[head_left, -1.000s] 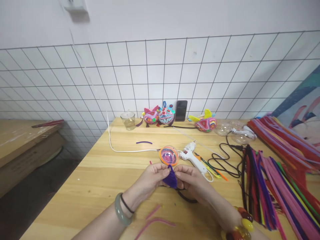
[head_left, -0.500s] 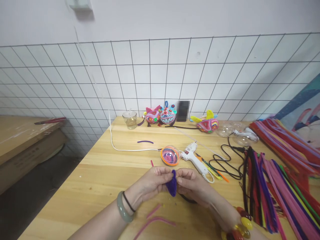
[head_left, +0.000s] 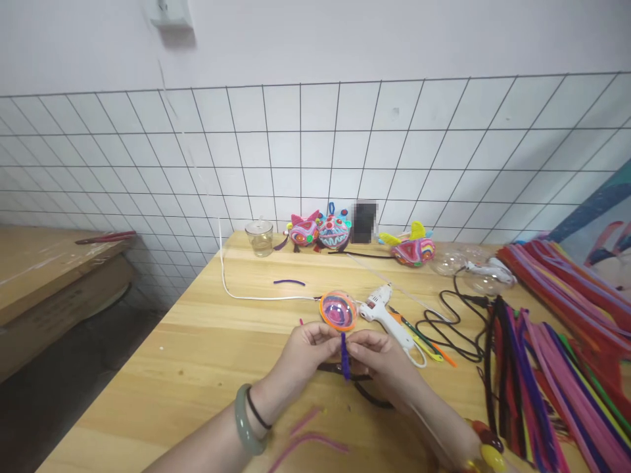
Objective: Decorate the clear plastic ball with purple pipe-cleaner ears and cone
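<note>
My left hand (head_left: 304,351) and my right hand (head_left: 378,360) meet low over the wooden table (head_left: 207,348). Both pinch a small flat piece of coiled purple pipe cleaner (head_left: 344,356), now seen edge-on between the fingertips. Just beyond the hands lies a clear dome with orange rim and pink-purple swirls (head_left: 338,310). A white glue gun (head_left: 389,320) rests to its right. A dark pipe cleaner (head_left: 367,394) curves under my right hand. Pink pipe cleaner pieces (head_left: 306,433) lie near my left wrist.
A thick spread of coloured pipe cleaners (head_left: 547,328) fills the right side. Black cables (head_left: 444,325) loop beside the glue gun. At the table's back stand a glass jar (head_left: 260,237), finished pipe-cleaner figures (head_left: 320,231) and a phone (head_left: 365,222). A wire grid covers the wall.
The purple piece has been turned from its broad face to edge-on between my fingers. The view has shifted slightly, so the hands sit a little lower and further right.
</note>
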A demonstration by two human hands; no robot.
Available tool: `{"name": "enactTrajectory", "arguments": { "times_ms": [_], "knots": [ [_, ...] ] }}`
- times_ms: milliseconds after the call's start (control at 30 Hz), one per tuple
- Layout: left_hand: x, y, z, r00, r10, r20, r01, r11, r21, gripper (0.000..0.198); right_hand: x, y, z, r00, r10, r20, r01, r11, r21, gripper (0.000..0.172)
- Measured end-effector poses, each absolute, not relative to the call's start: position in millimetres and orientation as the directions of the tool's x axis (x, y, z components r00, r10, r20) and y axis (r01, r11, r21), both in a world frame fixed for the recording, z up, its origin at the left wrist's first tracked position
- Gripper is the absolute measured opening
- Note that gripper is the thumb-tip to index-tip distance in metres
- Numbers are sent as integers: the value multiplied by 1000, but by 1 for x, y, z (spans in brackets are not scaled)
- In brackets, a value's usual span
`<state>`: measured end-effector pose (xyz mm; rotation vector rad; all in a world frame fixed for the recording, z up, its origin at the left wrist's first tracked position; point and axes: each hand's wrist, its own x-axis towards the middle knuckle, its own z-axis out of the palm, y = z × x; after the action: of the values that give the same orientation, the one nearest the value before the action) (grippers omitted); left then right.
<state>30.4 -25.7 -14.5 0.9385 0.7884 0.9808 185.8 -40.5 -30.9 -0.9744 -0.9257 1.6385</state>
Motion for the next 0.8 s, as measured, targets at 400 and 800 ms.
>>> {"name": "enactTrajectory", "arguments": {
  "times_ms": [400, 800],
  "knots": [
    [35, -28, -7, 475, 880, 26, -367, 171, 914, 33, 187, -39, -26, -105, 971, -214, -394, -239, -888, 27],
    [29, -26, -10, 391, 919, -52, -215, 147, 965, 31, 187, -39, -23, -50, 980, -190, -187, -196, -963, 28]
  ]
}}
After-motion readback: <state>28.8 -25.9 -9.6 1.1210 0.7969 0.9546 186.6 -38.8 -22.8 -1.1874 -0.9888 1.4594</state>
